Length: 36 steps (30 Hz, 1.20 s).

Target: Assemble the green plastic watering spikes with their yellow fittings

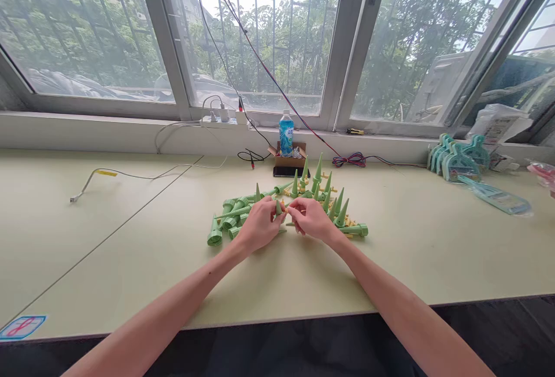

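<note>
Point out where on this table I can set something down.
Widest bare patch: the tabletop between the green spikes and teal hangers. Others: left, between the spikes and white cable; and nearer than both hands, between the arms. Crowded: around the left hand and right hand.

Pale yellow-green tabletop, grey-framed windows, white sill, daylight, leafy trees outside.

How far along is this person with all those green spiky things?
Perhaps partway. Upright cones at the right, among yellow pieces, may be done, though I can't tell if they're joined. The left hand holds a green cone; the right hand pinches a small yellow bit beside it. Green spikes lying leftward look left to do.
</note>
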### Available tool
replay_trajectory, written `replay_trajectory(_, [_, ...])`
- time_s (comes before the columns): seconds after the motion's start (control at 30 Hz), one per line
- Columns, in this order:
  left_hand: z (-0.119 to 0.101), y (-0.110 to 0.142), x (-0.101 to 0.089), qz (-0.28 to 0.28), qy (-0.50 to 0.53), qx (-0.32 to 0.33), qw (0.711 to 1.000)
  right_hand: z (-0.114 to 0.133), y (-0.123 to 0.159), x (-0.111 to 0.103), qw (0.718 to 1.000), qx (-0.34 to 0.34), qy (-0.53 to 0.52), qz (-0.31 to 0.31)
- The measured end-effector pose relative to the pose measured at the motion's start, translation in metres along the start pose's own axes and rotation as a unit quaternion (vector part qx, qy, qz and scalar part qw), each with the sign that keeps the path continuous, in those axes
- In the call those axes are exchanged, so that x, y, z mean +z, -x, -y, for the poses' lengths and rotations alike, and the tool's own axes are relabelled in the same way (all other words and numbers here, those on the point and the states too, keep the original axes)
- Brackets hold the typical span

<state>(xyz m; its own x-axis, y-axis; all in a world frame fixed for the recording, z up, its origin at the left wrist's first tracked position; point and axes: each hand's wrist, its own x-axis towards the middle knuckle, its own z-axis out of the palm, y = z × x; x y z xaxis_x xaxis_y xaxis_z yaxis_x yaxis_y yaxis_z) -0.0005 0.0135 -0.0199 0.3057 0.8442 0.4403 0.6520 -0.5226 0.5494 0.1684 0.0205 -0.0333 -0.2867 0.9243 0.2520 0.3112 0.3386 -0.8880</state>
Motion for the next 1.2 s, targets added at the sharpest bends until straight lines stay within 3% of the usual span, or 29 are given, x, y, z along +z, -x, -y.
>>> replay_trajectory(0.2, [0.0000,-0.0004,0.0006,0.003,-0.002,-0.007,1.000,-0.0016,-0.0010,-0.0004,0.999,0.005,-0.032,0.007])
replay_trajectory(0.73, [-0.0035,0.0018,0.0013,-0.001,0.012,0.038,0.999,0.0025,0.0005,-0.0016,0.997,0.041,0.067,0.004])
replay_trajectory(0.97, [-0.0026,0.0019,0.0020,-0.006,0.011,0.041,0.999,0.0039,0.0018,-0.0015,0.994,-0.007,0.105,-0.017])
replay_trajectory(1.2, [-0.0026,0.0016,0.0022,-0.015,0.018,0.016,1.000,0.0029,-0.0009,-0.0013,1.000,0.014,-0.009,-0.007])
